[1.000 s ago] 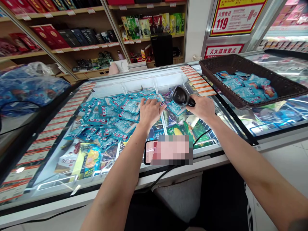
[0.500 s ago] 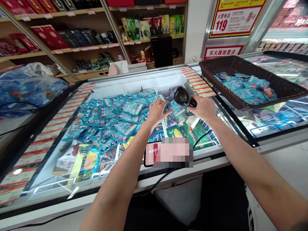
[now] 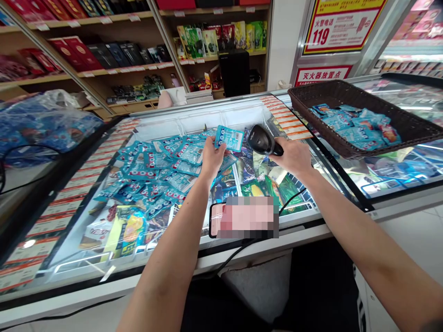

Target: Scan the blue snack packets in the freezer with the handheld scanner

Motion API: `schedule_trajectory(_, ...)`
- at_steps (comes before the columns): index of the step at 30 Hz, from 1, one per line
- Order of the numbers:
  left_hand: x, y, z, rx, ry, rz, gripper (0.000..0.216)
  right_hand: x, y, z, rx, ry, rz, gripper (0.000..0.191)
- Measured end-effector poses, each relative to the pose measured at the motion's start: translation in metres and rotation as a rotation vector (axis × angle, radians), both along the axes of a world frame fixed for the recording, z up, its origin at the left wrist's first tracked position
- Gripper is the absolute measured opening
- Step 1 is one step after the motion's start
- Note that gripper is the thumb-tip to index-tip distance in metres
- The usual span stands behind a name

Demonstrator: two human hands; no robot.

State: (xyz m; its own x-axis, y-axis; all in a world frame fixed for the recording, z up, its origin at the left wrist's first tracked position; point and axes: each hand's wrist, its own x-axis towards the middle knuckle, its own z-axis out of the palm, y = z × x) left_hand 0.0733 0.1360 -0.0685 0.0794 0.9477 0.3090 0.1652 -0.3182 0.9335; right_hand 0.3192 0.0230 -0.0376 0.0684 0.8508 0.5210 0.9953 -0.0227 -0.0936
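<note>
Raised above a heap of blue snack packets [image 3: 155, 161] on the freezer's glass top, my left hand [image 3: 212, 159] pinches one blue snack packet [image 3: 230, 138] by its left end. A barcode shows at the packet's right end, turned toward me. My right hand [image 3: 294, 157] is wrapped round the handle of a black barcode scanner [image 3: 261, 139]. The scanner's head points left, a short gap away from the held packet. A phone [image 3: 216, 221], its screen mostly blurred out, lies at the near edge of the glass between my forearms.
A brown wicker basket [image 3: 349, 87] with several blue packets stands at the right on the neighbouring freezer. Plastic-wrapped blue goods [image 3: 48, 124] lie far left. A black cable [image 3: 235, 253] runs along the front edge. Stocked shelves [image 3: 138, 69] rise behind the freezer.
My left hand, spread over the packets before, has moved slightly left and now holds up one blue packet. The scanner stays in my right hand, with its head shifted slightly left.
</note>
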Motion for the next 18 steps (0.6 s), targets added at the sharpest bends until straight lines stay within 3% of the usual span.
schedule_trajectory(7,0.002,-0.002,0.001,-0.012,-0.086,-0.036,0.030,-0.010,-0.004,0.001,0.012,-0.053,0.105,0.035)
schedule_trajectory(18,0.002,0.003,-0.006,0.008,-0.043,-0.047,0.019,-0.020,-0.001,0.001,0.021,-0.110,0.128,0.037)
